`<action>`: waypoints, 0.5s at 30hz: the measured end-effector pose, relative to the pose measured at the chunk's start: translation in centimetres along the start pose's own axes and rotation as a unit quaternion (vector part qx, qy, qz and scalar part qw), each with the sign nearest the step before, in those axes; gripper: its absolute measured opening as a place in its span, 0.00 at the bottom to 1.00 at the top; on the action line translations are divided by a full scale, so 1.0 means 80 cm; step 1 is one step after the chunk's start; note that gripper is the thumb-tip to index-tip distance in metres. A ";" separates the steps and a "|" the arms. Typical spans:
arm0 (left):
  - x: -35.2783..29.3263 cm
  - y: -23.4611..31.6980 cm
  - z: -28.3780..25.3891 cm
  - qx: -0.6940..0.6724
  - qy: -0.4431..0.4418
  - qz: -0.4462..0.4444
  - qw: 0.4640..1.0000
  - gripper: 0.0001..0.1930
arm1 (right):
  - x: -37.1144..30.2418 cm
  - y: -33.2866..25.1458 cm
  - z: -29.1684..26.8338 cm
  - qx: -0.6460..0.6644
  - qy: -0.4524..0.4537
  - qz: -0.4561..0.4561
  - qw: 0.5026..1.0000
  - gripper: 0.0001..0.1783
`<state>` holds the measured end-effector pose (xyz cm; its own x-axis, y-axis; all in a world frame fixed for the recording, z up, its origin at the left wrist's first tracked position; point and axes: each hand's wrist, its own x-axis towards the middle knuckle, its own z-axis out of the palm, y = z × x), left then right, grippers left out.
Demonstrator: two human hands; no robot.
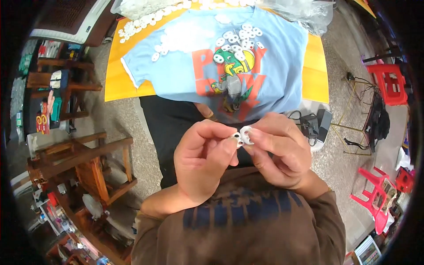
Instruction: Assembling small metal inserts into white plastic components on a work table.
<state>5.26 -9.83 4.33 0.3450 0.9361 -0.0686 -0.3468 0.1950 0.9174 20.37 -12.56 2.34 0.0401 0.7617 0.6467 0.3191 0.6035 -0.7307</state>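
My left hand (201, 157) pinches a small white plastic piece with dark round holes (238, 138) between thumb and forefinger. Against it, my right hand (282, 148) grips a white ring-shaped plastic piece (247, 134) with its fingertips. The two pieces meet in front of my chest; whether they are joined, I cannot make out. Beyond my hands, a light blue T-shirt (176, 81) with a colourful cartoon print covers much of a yellow table (316, 70). Several white two-holed pieces (249, 33) lie loose on the shirt's far right part.
More white pieces (152, 18) line the table's far edge, beside clear plastic bags (304, 15). Black adapters with cables (311, 126) sit to the right. Wooden furniture (101, 172) stands at left; red stools (388, 84) and a pink-red stool (375, 198) stand at right.
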 end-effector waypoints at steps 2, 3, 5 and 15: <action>-0.003 0.001 0.000 0.001 -0.007 0.002 1.000 0.05 | -0.001 0.000 -0.001 0.017 0.000 0.022 1.000 0.21; -0.004 0.002 -0.001 -0.009 -0.010 -0.016 1.000 0.07 | 0.000 -0.001 -0.001 0.014 0.001 0.022 1.000 0.21; -0.006 0.002 0.000 -0.021 -0.014 -0.035 0.999 0.08 | 0.001 -0.001 -0.001 0.026 -0.008 0.030 0.999 0.20; -0.002 0.003 -0.006 -0.081 -0.102 -0.081 0.988 0.18 | 0.002 0.000 -0.011 0.142 -0.052 0.111 0.982 0.19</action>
<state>4.68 -9.80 4.40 0.5708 0.8131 -0.1139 -0.4020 0.3977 0.8247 21.21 -12.65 2.64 -0.0225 0.8930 0.4495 0.0353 0.4501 -0.8923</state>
